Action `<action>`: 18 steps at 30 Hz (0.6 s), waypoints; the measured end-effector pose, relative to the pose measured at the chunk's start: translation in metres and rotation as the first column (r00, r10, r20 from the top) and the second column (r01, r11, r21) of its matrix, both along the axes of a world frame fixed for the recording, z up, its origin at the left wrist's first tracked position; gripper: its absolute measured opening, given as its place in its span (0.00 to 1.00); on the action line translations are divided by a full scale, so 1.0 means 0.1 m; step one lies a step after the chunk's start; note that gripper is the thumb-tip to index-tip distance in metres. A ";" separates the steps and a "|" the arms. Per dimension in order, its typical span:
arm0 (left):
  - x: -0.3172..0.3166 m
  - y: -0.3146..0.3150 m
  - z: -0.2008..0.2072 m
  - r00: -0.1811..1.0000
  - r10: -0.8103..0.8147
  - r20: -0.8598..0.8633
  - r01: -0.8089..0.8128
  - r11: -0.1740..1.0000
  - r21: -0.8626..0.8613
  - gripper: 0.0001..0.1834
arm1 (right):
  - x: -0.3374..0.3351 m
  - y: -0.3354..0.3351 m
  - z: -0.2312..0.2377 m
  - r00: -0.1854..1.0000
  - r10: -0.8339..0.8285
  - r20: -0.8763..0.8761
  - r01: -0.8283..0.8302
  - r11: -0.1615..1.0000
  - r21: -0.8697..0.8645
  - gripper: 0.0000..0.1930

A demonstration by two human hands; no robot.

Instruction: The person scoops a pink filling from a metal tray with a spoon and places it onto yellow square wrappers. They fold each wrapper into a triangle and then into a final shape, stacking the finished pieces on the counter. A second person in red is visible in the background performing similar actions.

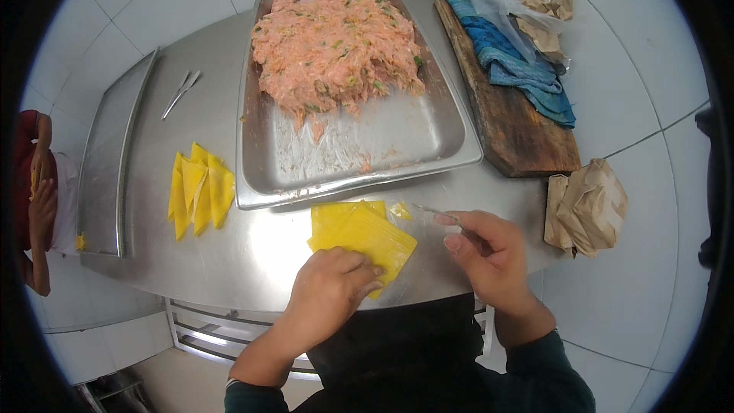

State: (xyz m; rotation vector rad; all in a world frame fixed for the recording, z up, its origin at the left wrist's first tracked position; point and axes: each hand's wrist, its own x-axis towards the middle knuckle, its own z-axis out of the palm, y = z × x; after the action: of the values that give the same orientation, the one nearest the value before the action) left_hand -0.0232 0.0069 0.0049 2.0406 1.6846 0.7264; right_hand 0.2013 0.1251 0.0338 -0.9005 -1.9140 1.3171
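A stack of square yellow dough wrappers [367, 241] lies near the table's front edge, the upper ones turned askew over those below. My left hand [332, 287] has its fingers curled on the near edge of the stack. To the right of the wrappers, my right hand [493, 256] is closed around a thin metal utensil [440, 213]; its tip points left, and its exact kind is hard to make out. Beside that tip is a small yellow scrap [400, 211]. Beyond, a deep steel tray [359, 177] carries a large mound of pink minced filling [336, 42] with green flecks.
Folded yellow pieces [200, 190] lie left, below metal tongs [181, 94]. A flat metal tray [115, 160] stands at the far left, near another person's hands [42, 199]. Right are a wooden board [516, 126], blue cloth [508, 61] and crumpled paper bag [587, 208].
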 end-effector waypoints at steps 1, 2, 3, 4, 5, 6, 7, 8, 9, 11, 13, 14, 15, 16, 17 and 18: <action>-0.01 0.01 -0.01 1.000 0.007 0.022 -0.008 1.000 0.028 0.11 | -0.02 0.04 0.03 1.000 0.004 0.004 -0.004 1.000 0.022 0.15; -0.02 0.01 -0.03 1.000 0.005 0.019 -0.006 0.999 0.038 0.10 | -0.04 0.08 0.07 1.000 -0.002 0.015 0.001 0.998 0.064 0.15; -0.02 0.02 -0.04 1.000 0.002 0.019 -0.003 0.999 0.045 0.08 | -0.07 0.11 0.11 1.000 -0.008 0.027 0.006 0.995 0.101 0.14; -0.03 0.02 -0.06 1.000 -0.004 0.017 0.003 0.999 0.045 0.07 | -0.11 0.14 0.17 0.999 -0.019 0.032 0.014 0.989 0.149 0.14; -0.04 0.02 -0.08 0.997 0.023 0.068 -0.027 0.998 0.050 0.06 | -0.15 0.17 0.23 0.998 -0.021 0.052 0.014 0.990 0.141 0.13; -0.05 0.01 -0.10 0.992 0.049 0.115 -0.055 0.997 0.048 0.05 | -0.20 0.21 0.29 0.998 -0.026 0.063 0.016 0.989 0.145 0.13; -0.08 0.00 -0.12 0.982 0.088 0.167 -0.097 0.994 0.050 0.04 | -0.26 0.24 0.36 0.997 -0.027 0.071 0.015 0.988 0.152 0.12; -0.12 -0.01 -0.15 0.921 0.159 0.355 -0.176 0.984 0.014 0.05 | -0.31 0.28 0.43 0.991 -0.049 0.125 0.025 0.982 0.187 0.12; -0.16 -0.03 -0.18 0.814 0.234 0.532 -0.255 0.966 -0.035 0.06 | -0.36 0.33 0.50 0.982 -0.073 0.176 0.032 0.974 0.223 0.11; -0.25 -0.09 -0.25 0.291 0.314 0.903 -0.241 0.938 -0.249 0.11 | -0.51 0.47 0.57 0.948 -0.094 0.304 0.006 0.961 0.278 0.10; -0.36 -0.11 -0.34 -0.167 0.222 0.961 -0.188 0.949 -0.252 0.16 | -0.78 0.66 0.49 0.972 -0.062 0.227 -0.054 0.879 0.473 0.12; -0.40 -0.13 -0.39 -0.390 0.163 0.906 -0.159 0.957 -0.241 0.19 | -0.92 0.74 0.43 0.986 -0.037 0.161 -0.065 0.807 0.587 0.13; -0.41 -0.16 -0.43 -0.451 0.227 0.863 -0.162 0.930 -0.329 0.25 | -1.01 0.80 0.39 0.969 -0.030 0.246 -0.135 0.771 0.622 0.13; -0.42 -0.20 -0.47 -0.513 0.214 0.831 -0.139 0.935 -0.327 0.27 | -1.11 0.86 0.35 0.947 -0.030 0.321 -0.196 0.737 0.647 0.14; -0.43 -0.23 -0.51 -0.568 0.206 0.797 -0.115 0.939 -0.325 0.29 | -1.21 0.91 0.30 0.914 -0.044 0.404 -0.257 0.708 0.658 0.15; -0.43 -0.27 -0.54 -0.619 0.179 0.765 -0.090 0.951 -0.296 0.32 | -1.33 0.95 0.25 0.910 -0.047 0.411 -0.268 0.690 0.673 0.15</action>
State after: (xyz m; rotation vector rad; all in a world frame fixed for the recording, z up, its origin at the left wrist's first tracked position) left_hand -0.0661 -0.0200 -0.0489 -0.0242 0.4792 1.7974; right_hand 0.0687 0.2200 0.0593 -0.6552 -2.5526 0.3175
